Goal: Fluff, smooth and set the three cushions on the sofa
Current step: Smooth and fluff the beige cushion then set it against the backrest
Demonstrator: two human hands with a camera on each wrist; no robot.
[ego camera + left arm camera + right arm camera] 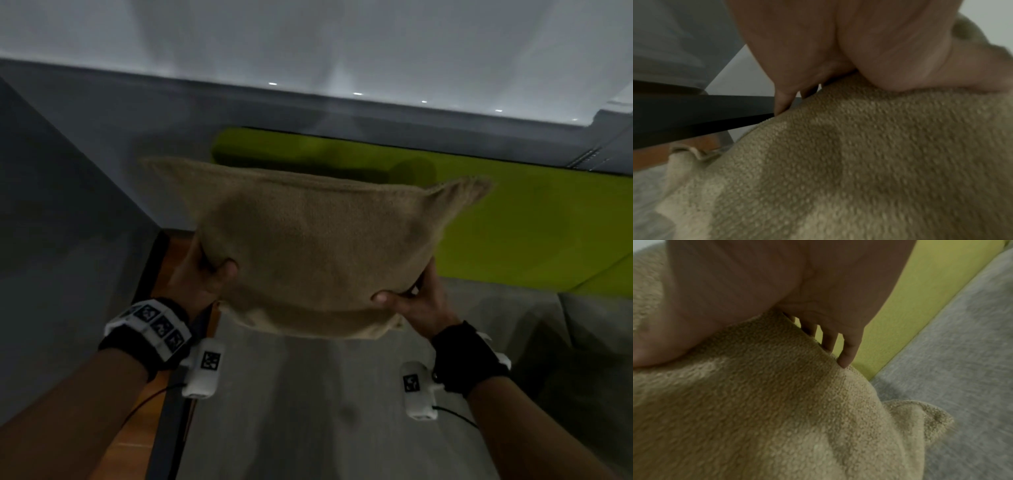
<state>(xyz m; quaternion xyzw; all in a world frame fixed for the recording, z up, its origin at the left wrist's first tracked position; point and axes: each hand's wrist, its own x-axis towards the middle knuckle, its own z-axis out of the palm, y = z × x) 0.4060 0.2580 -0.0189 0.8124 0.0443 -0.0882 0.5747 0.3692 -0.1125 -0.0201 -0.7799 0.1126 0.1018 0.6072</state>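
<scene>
Two hands hold one tan cushion (315,246) up in the air above the grey sofa seat (308,411), in front of the green backrest (513,212). Its long axis runs left to right, with the two upper corners flaring outward and the broad face turned toward the camera. The left hand (202,274) grips the lower left edge, thumb curled onto the front face and fingers (783,100) wrapped behind. The right hand (411,301) grips the lower right edge the same way, thumb pressed on the front, fingers (846,352) reaching down the back of the nubbly fabric. Both forearms rise from below, each wearing a black wrist strap (469,359) with a white camera unit (203,370).
</scene>
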